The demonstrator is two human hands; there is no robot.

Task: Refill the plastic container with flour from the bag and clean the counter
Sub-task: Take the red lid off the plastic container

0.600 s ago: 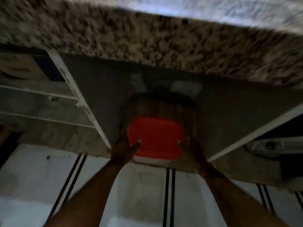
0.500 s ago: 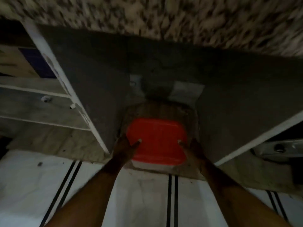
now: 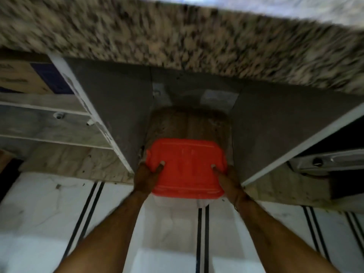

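Red-lidded plastic container sits at open cabinet mouth, below speckled granite counter; left hand and right hand flank it.

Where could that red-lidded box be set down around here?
Both hands, left hand and right hand, grip the container at the mouth of a narrow cubby, whose floor behind it looks bare. The striped floor in front is open. The left shelf looks free; above it sits a cardboard box.

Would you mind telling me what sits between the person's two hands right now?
In the head view, the plastic container with its red lid fills the stretch between the left hand and right hand; both grip its sides, thumbs on the lid.
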